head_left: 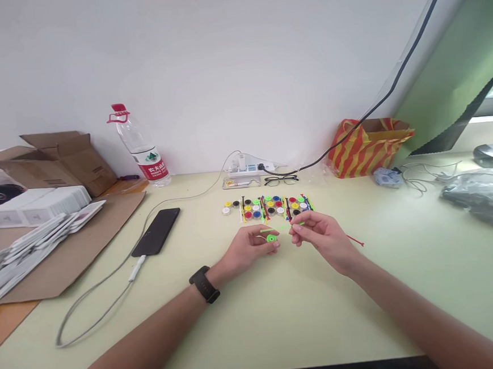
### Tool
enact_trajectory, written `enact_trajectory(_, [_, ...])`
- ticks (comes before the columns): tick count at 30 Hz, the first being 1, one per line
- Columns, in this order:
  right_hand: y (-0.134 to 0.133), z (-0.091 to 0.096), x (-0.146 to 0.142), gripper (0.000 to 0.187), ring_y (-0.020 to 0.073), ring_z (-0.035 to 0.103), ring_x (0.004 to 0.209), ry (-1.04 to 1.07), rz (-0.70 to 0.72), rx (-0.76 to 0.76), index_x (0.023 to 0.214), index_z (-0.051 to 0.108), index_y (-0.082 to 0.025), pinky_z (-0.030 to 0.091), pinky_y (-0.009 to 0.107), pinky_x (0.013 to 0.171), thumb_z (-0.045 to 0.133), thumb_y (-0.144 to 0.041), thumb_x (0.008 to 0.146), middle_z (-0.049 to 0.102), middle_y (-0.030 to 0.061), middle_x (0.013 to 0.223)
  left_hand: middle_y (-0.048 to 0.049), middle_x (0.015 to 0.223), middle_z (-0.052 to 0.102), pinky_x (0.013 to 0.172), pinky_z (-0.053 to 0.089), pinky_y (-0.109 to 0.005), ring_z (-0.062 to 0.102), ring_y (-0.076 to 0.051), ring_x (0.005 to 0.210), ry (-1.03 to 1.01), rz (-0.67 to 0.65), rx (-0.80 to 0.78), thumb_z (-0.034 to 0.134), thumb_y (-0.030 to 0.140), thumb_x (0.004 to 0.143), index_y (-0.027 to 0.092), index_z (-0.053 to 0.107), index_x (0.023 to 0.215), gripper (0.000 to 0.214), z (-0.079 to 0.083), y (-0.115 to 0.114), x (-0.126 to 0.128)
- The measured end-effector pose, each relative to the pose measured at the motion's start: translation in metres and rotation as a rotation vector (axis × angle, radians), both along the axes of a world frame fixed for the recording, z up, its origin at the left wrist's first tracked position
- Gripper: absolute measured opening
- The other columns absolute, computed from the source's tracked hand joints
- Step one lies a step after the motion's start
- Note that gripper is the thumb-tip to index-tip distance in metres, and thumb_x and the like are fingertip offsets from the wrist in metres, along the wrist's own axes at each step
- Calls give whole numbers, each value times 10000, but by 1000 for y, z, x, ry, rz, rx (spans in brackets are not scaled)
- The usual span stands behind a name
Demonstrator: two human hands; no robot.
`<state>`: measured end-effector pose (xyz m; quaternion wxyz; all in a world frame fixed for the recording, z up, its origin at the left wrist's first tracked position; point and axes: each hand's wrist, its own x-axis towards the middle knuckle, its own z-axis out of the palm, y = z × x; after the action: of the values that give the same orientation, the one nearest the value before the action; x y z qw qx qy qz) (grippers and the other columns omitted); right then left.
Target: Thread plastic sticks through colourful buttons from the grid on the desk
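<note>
My left hand point(249, 248), a dark watch point(204, 284) on its wrist, is closed on a small round green disc point(272, 239) held at the fingertips. A thin bright green stick point(269, 230) shows just above those fingers; whether they grip it I cannot tell. Close by on the right, my right hand point(323, 240) pinches a slim green stick point(299, 223) between thumb and fingers. A red stick point(356, 241) pokes out beyond that hand, partly hidden by it. Behind both hands lie rows of small coloured discs point(271, 203) with thin coloured sticks point(243, 208) among them.
Eyeglasses point(281, 179) and a power strip point(251, 168) stand by the wall. On the left are a charging phone point(156, 232), its looped cable point(88, 291), a water bottle point(148, 152) and cardboard boxes point(65, 164). A striped bag point(367, 147) and plastic-wrapped goods point(484, 200) sit right.
</note>
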<state>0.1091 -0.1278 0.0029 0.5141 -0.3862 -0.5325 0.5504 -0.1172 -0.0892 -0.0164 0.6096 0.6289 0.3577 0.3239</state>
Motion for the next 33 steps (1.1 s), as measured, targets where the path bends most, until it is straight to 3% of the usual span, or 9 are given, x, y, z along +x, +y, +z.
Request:
enact_trajectory(5, [3, -5, -2, 286, 182, 670, 785, 20, 10, -100, 984, 741, -201, 568, 368, 800, 804, -448, 853, 729, 52, 842, -86, 1068, 758, 952, 584, -399, 719, -232, 995, -36, 15, 52, 905, 361, 731, 173, 748, 1166, 499, -2, 0, 0])
enact_trajectory(11, [2, -9, -7, 280, 172, 673, 783, -80, -2, -70, 962, 752, -205, 567, 351, 814, 809, -448, 834, 708, 27, 819, -110, 1170, 757, 1018, 562, -418, 708, -265, 1098, -5, -45, 177, 792, 392, 867, 182, 756, 1183, 381, 8, -7, 3])
enact_trajectory(15, [3, -14, -9, 290, 192, 681, 746, -191, -15, 38, 981, 715, -203, 580, 373, 773, 753, -469, 872, 693, 28, 783, -108, 1177, 765, 1004, 582, -432, 725, -270, 1084, -9, -56, 192, 764, 391, 892, 191, 761, 1169, 342, 9, -8, 5])
enact_trajectory(23, [-1, -20, -10, 196, 213, 666, 788, -586, -74, 437, 988, 685, -243, 555, 361, 722, 553, -387, 1006, 714, 67, 926, -109, 1153, 761, 1017, 588, -435, 720, -259, 1071, 39, 38, 302, 777, 398, 874, 179, 758, 1159, 361, 4, -7, 3])
enact_trajectory(27, [-3, -20, -7, 182, 201, 612, 716, -688, -72, 525, 990, 665, -239, 502, 351, 667, 503, -312, 1029, 672, 56, 848, -105, 1119, 760, 978, 609, -414, 726, -241, 1020, 84, 43, 358, 751, 402, 895, 173, 757, 1143, 338, 2, -7, 2])
enact_trajectory(33, [-1, -21, -5, 174, 209, 621, 787, -755, -54, 629, 1003, 646, -236, 478, 347, 692, 475, -232, 1034, 690, 68, 902, -86, 1096, 762, 933, 612, -365, 719, -214, 989, 180, 31, 528, 695, 369, 937, 202, 759, 1156, 283, 4, -8, -1])
